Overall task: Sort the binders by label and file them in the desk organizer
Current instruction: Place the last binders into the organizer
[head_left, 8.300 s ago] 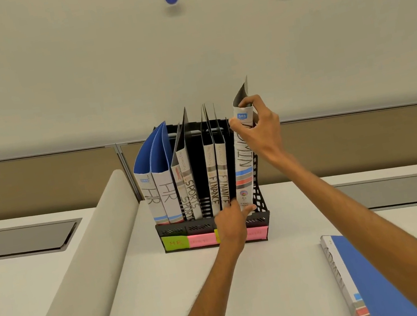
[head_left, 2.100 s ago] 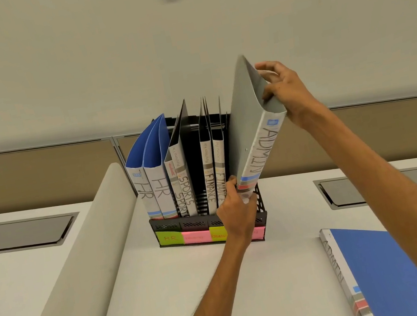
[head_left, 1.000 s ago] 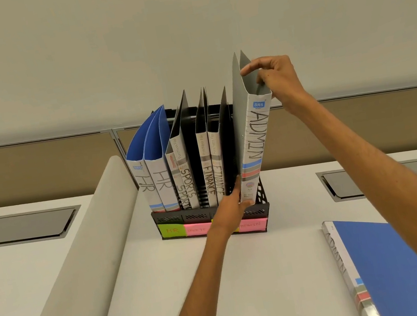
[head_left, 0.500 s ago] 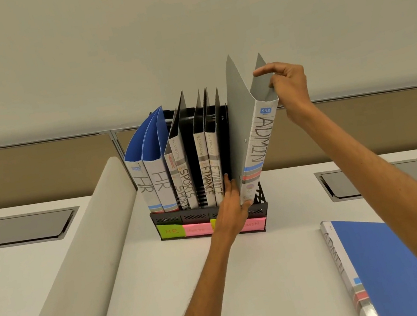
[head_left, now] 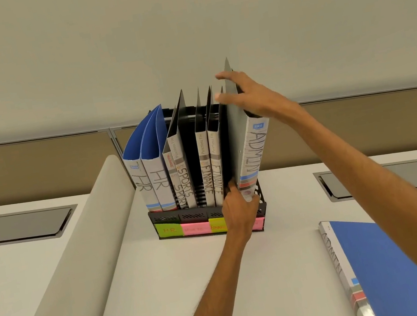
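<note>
Right hand (head_left: pixel 253 100) pinched grey ADMIN binder (head_left: pixel 253 155) top to steer it upright. Left hand (head_left: pixel 238 208) gripped its foot, guiding it into the organizer (head_left: pixel 206 214) end slot.

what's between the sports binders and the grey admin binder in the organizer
In the head view, two FINANCE binders stand between the SPORTS binders and the grey ADMIN binder, with a black divider beside them. The left hand reaches in at the ADMIN binder's base.

I see the organizer (head_left: pixel 207 213) at the desk's (head_left: pixel 277 271) back edge with 7 binders inside; another binder (head_left: pixel 382 266) lies front right.
</note>
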